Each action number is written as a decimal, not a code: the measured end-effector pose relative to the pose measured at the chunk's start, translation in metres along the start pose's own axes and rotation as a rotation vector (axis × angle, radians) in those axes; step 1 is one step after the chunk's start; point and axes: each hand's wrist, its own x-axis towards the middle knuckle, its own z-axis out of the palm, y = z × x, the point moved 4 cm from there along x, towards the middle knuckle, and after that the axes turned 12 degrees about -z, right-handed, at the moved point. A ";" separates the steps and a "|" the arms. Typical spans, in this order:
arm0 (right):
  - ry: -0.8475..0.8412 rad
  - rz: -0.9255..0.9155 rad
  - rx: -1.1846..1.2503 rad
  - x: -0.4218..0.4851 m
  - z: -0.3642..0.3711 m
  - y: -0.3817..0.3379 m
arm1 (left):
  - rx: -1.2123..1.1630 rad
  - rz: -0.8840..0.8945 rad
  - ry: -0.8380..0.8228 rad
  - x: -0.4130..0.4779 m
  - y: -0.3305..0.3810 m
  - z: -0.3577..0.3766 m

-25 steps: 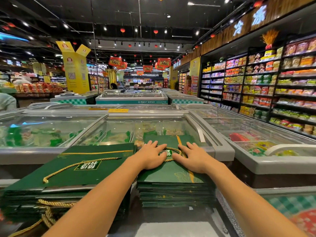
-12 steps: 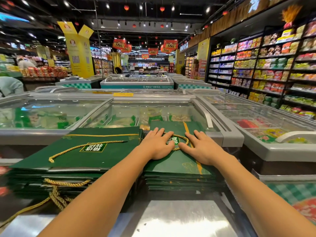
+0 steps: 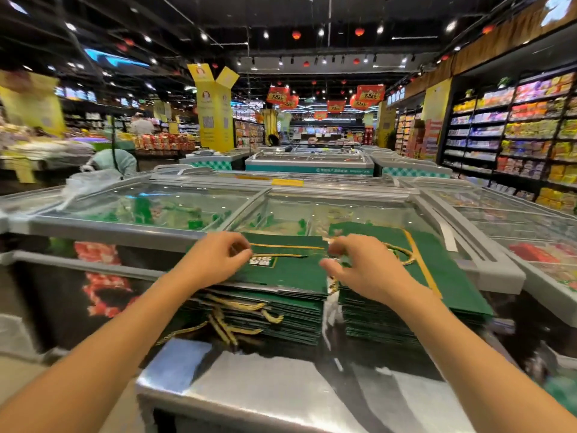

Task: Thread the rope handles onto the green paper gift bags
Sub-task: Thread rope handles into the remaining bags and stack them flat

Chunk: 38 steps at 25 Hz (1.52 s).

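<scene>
The person is leaning over two stacks of flat green paper gift bags on a shiny steel tabletop (image 3: 265, 385), and the job is looking partly done. The left stack (image 3: 281, 314) is showing gold rope handles (image 3: 231, 323) trailing out of its near edge, so those bags are probably finished. The right stack (image 3: 406, 310) is showing no rope along its near edge, only one gold rope loop (image 3: 404, 256) lying on top, so much of it is likely waiting for handles; the count is not readable. The left hand (image 3: 215, 259) is curling its fingers and pinching the far left corner of the top bag (image 3: 290, 270) on the left stack. The right hand (image 3: 368, 270) is curling its fingers at that bag's far right corner with the thumb spread, but blur is hiding whether it is gripping paper, rope or nothing. The bags are lying folded flat, showing nothing inside. Just beyond them a glass-lidded chest freezer (image 3: 156, 210) is holding green packaged goods, and another freezer (image 3: 530, 245) to the right is holding red packs.
</scene>
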 end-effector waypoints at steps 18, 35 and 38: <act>-0.311 0.239 -0.403 0.024 0.051 -0.054 | -0.396 -0.583 0.042 -0.032 -0.109 -0.032; -0.159 0.302 -0.147 0.021 0.044 -0.064 | -1.267 -0.523 -0.015 -0.084 -0.101 -0.055; 0.054 0.238 0.211 0.008 0.023 -0.069 | -1.381 -0.481 0.041 -0.104 -0.097 -0.068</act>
